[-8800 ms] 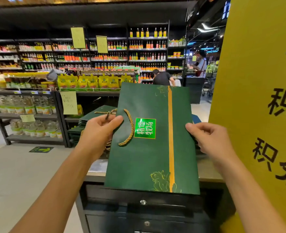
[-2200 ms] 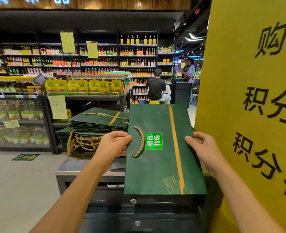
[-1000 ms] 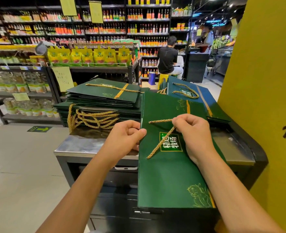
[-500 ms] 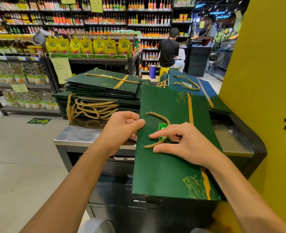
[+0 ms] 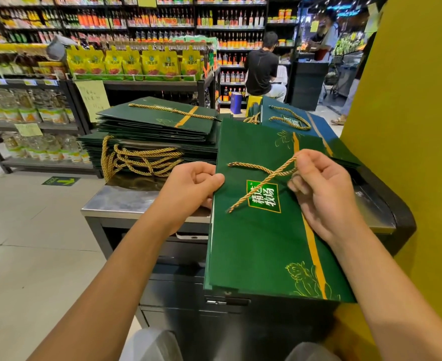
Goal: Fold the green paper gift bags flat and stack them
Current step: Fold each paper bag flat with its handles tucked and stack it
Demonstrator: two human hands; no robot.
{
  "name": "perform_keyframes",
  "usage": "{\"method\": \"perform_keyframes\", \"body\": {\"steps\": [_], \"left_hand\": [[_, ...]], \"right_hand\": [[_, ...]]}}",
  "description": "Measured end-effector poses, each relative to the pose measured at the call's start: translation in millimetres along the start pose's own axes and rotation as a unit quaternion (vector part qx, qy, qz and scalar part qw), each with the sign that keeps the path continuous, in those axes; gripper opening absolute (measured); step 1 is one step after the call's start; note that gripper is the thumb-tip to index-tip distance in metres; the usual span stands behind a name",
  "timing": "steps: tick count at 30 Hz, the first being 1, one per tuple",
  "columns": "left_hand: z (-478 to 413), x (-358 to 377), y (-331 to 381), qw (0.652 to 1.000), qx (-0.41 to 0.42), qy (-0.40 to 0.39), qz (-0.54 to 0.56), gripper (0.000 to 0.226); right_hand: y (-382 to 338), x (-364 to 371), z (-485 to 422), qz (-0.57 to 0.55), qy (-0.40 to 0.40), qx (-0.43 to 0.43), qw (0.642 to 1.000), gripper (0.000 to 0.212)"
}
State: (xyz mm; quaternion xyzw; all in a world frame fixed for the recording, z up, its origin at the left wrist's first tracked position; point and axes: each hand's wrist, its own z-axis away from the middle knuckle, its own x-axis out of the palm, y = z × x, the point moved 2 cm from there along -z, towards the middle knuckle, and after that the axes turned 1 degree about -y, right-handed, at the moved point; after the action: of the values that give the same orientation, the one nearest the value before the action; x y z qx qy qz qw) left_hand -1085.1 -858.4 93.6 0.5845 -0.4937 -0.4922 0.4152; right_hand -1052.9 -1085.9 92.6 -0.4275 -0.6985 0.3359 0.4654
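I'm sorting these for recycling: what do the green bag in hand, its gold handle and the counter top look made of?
The green bag: stiff coated paper or card, smooth with slight sheen; it lies flat with crisp edges. The rope handle: twisted gold cord, likely synthetic fibre; spiral strands show. The counter top: brushed metal, probably stainless steel; grey with dull reflections.

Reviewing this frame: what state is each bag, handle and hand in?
held green bag: folded flat, lower end overhanging counter
rope handle: crossed over bag's face, pinched
left hand: grips bag's left edge
right hand: pinches rope handle
stack of green bags: flat, piled on counter
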Motion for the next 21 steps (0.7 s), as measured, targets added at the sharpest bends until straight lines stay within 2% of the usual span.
{"method": "perform_keyframes", "body": {"steps": [6, 8, 11, 16, 18, 21], "left_hand": [[0, -1, 1, 1.0, 0.002, 0.002, -0.003, 0.014], [0, -2, 1, 1.0, 0.003, 0.004, -0.003, 0.015], [1, -3, 0, 1.0, 0.006, 0.019, 0.016, 0.015], [1, -4, -3, 0.997, 0.016, 0.056, 0.046, 0.016], [1, -3, -3, 0.996, 0.018, 0.07, 0.044, 0.015], [4, -3, -2, 0.994, 0.019, 0.097, 0.054, 0.014]], "right_hand": [[-1, 3, 1, 0.05, 0.005, -0.013, 0.999, 0.007], [-5, 2, 3, 0.099, 0.005, -0.029, 0.995, 0.007], [-16, -6, 7, 0.271, 0.025, -0.074, 0.959, 0.007], [-18, -34, 14, 0.494, 0.06, -0.107, 0.861, 0.023], [-17, -41, 14, 0.509, 0.07, -0.093, 0.853, 0.028], [-18, -41, 14, 0.488, 0.051, -0.048, 0.87, 0.029]]}}
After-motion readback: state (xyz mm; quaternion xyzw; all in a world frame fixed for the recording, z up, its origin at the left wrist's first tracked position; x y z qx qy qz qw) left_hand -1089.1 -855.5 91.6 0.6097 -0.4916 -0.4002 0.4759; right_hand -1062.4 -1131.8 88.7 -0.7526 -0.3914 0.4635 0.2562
